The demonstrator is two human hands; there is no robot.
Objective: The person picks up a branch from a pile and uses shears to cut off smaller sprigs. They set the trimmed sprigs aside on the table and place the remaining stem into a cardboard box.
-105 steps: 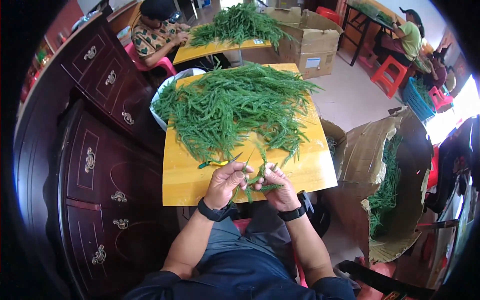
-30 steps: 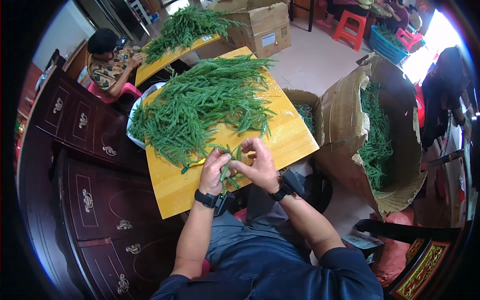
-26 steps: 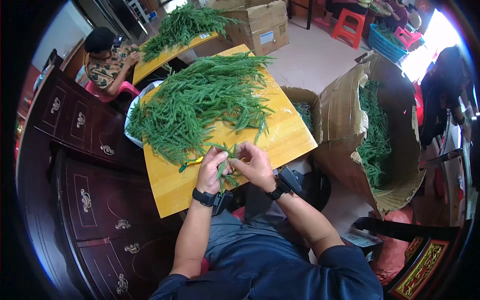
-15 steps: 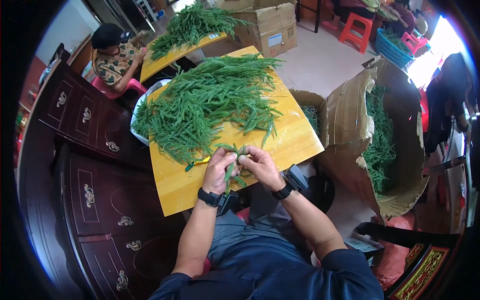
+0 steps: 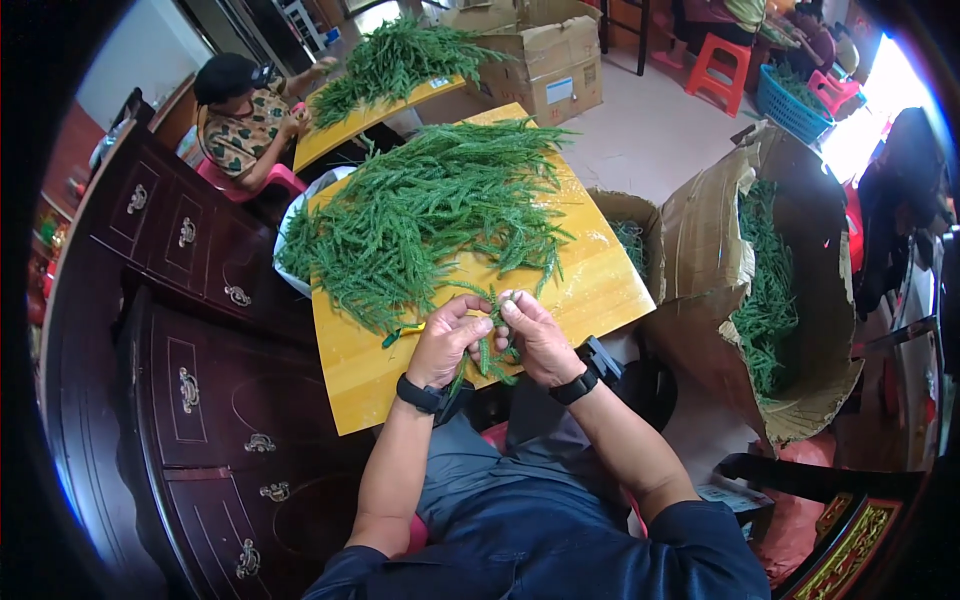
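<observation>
Between my two hands, over the near edge of the yellow wooden table (image 5: 592,262), is a green artificial sprig (image 5: 487,354) with several needle-covered branches. My left hand (image 5: 446,338) pinches it between thumb and fingers. From the other side my right hand (image 5: 536,340) grips its upper part with thumb and forefinger; the exact contact is partly hidden by the fingers. Beyond them spreads a large heap of the same green sprigs (image 5: 420,205). A small tool with a green and yellow handle (image 5: 398,333) lies beside my left hand at the heap's near edge.
At right stands a torn cardboard box (image 5: 695,265) with green sprigs inside. A dark wooden cabinet (image 5: 215,350) closes off the left. A co-worker (image 5: 245,125) sits by a second yellow table (image 5: 325,140) with its own heap. Farther off are a red stool (image 5: 717,72) and a blue basket (image 5: 790,105).
My hands have shifted slightly right with the sprig, and my right hand has turned a little. The view has tilted slightly. The co-worker has stretched an arm toward the other heap.
</observation>
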